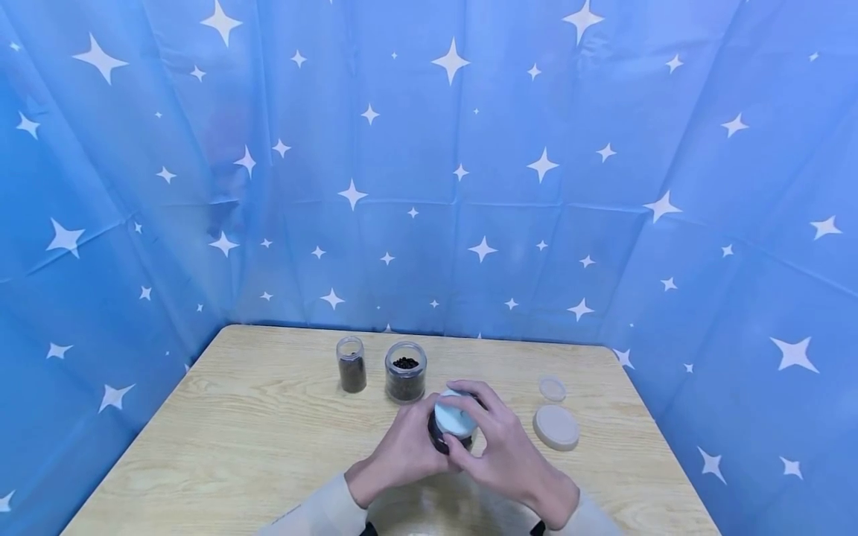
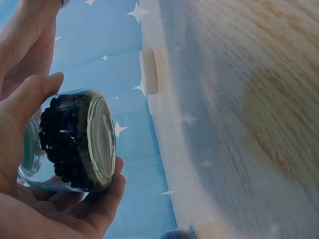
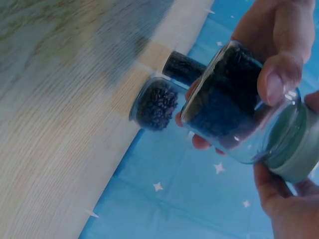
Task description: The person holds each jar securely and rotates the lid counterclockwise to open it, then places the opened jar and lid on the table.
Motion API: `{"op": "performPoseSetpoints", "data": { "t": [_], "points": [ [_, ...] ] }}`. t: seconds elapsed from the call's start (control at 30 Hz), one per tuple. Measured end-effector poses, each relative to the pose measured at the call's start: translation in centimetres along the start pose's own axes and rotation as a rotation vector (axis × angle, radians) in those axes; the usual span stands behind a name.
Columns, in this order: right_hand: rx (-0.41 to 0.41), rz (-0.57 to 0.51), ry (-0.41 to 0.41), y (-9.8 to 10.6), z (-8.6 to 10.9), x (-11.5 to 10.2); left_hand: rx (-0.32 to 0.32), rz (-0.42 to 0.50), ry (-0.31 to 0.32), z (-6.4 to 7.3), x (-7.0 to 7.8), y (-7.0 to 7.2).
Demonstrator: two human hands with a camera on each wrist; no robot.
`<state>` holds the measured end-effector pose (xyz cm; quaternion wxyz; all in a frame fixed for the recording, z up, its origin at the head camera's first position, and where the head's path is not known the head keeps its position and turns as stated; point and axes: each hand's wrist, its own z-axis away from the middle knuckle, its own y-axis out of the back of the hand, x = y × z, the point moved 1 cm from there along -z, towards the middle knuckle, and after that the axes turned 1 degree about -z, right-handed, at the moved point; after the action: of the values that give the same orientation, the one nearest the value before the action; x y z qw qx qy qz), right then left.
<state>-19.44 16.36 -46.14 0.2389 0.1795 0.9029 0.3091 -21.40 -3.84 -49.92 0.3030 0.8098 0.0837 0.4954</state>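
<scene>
My left hand grips a clear glass jar, its thumb and fingers wrapped round the sides. Small black bean-like pieces fill the end of the jar near its base. In the head view a pale blue-green lid covers the jar's mouth. My right hand holds that lid by its rim, thumb on one side and fingers on the other. The right wrist view shows the jar tilted, held up off the wooden table, with the lid at its mouth.
Two uncovered glass jars with dark contents stand toward the back of the table: a narrow one and a wider one. To the right lie a small translucent lid and a larger beige lid. A blue star-patterned curtain hangs behind.
</scene>
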Motion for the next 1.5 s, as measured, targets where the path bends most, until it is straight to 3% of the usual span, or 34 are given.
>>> {"op": "performPoseSetpoints", "data": {
  "t": [0.27, 0.6, 1.13, 1.5],
  "points": [
    [-0.061, -0.076, 0.101, 0.5, -0.4, 0.6, -0.012, 0.013, -0.019, 0.0, -0.3, -0.2],
    [-0.12, -0.102, 0.123, 0.8, -0.7, 1.1, -0.025, 0.041, -0.021, 0.0, -0.4, -0.2],
    [-0.079, -0.128, 0.169, 1.0, -1.0, 0.9, -0.006, 0.031, -0.032, 0.1, -0.2, -0.1],
    [-0.071, -0.119, 0.156, 1.3, -1.2, 1.0, 0.002, 0.016, -0.025, 0.0, -0.4, 0.0]
  ]
}}
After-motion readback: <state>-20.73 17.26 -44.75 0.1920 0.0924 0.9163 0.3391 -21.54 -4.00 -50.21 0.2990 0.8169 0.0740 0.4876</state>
